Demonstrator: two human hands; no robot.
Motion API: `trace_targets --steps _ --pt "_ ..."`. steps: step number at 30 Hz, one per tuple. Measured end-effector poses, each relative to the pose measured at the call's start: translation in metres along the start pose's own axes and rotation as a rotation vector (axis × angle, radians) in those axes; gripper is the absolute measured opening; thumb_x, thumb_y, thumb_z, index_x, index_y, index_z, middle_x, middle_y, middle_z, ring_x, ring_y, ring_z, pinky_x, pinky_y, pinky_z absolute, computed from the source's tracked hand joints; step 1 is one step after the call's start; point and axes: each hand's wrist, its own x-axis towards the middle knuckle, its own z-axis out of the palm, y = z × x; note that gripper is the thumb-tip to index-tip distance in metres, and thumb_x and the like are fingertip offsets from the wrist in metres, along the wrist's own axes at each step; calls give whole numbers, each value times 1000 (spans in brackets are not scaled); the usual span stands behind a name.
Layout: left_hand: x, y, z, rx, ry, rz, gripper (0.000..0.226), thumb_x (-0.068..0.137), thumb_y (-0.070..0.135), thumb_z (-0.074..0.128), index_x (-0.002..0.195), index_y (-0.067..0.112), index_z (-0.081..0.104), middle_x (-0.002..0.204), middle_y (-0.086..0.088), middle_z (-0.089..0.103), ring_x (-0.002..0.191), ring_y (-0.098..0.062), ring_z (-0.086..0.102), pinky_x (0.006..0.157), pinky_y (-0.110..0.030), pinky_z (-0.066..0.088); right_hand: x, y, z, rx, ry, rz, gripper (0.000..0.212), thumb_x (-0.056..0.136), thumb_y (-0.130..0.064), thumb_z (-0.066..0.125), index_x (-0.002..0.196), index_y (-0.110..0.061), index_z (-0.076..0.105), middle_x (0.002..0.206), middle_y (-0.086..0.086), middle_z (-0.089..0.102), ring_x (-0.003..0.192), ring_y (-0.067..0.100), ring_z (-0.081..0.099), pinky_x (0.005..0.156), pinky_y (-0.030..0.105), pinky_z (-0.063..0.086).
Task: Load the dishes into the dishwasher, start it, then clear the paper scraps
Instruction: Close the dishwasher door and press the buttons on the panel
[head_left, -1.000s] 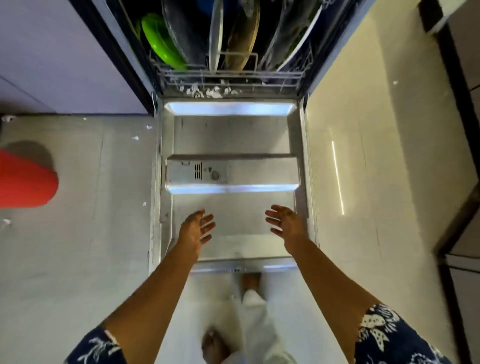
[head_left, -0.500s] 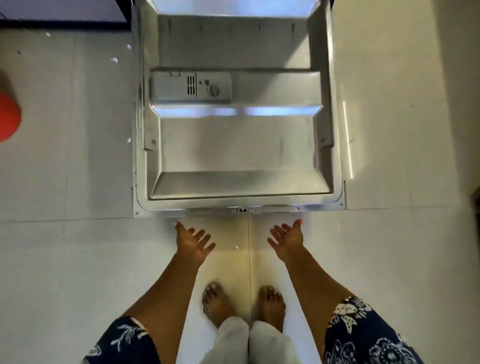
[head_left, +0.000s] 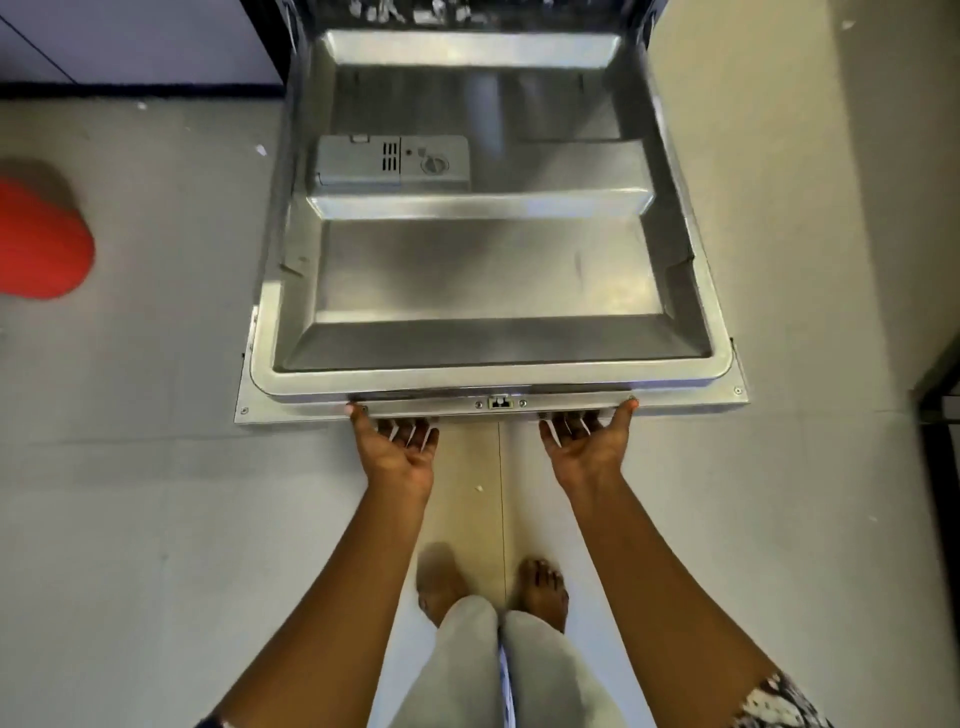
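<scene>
The dishwasher door (head_left: 493, 275) hangs open toward me, its steel inner side up, with the detergent dispenser (head_left: 392, 166) on its left. My left hand (head_left: 397, 452) and my right hand (head_left: 584, 447) are palm up at the door's front edge. Their fingers reach under the edge and the thumb tips touch its front face. The rack and dishes are out of view past the top edge. Small white paper scraps (head_left: 261, 150) lie on the floor left of the door, and one scrap (head_left: 478, 489) lies between my arms.
A red rounded object (head_left: 41, 244) sits on the floor at far left. A pale cabinet front (head_left: 130, 41) stands left of the dishwasher. A dark frame (head_left: 935, 415) runs along the right edge. My bare feet stand just behind the door.
My hands dropped off the door's inner face, turned palm up and slid under its front edge. I stepped back, and the rack with dishes left the view.
</scene>
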Motion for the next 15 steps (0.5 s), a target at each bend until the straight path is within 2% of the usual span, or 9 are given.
trace_targets --steps 3,6,7,9,11,14,15 --pt "-76 28 34 84 -42 73 52 90 50 56 126 14 52 120 -11 60 104 -27 60 93 -40 46 -75 -38 41 -76 -20 -55 57 88 -55 51 128 -14 51 123 10 60 107 28 59 94 42 46" --pt "-149 65 83 193 -109 131 43 91 37 59 126 13 51 119 -9 60 101 -27 60 90 -39 47 -144 -83 94 -142 -76 -98 33 92 -39 54 113 -14 57 121 11 60 96 24 62 89 38 48" --pt "-167 76 99 243 -126 162 38 92 32 59 124 13 52 119 -9 59 102 -28 60 92 -39 47 -160 -95 112 -161 -85 -117 29 93 -34 54 114 -13 57 122 12 59 93 23 62 87 36 48" --pt "-205 102 138 360 -181 230 31 93 21 59 122 13 52 119 -9 59 107 -28 58 98 -39 45 -194 -121 152 -223 -109 -173 33 93 -24 56 123 -11 54 124 13 58 96 25 60 87 35 48" --pt "-234 126 173 460 -251 299 35 93 15 59 126 10 51 118 -8 60 110 -27 59 99 -37 46 -218 -145 190 -259 -111 -229 38 92 -15 59 127 -5 52 118 15 60 94 25 61 84 32 51" --pt "-260 151 220 621 -329 470 40 90 16 63 128 8 54 111 -7 63 101 -22 62 85 -32 52 -244 -173 241 -334 -202 -338 37 93 -2 49 129 4 45 96 12 59 77 17 58 72 25 53" --pt "-268 158 236 661 -355 554 41 89 15 65 128 9 53 110 -6 64 98 -21 62 82 -32 52 -249 -178 257 -337 -264 -395 37 94 2 45 131 4 43 96 12 57 76 16 56 67 22 53"
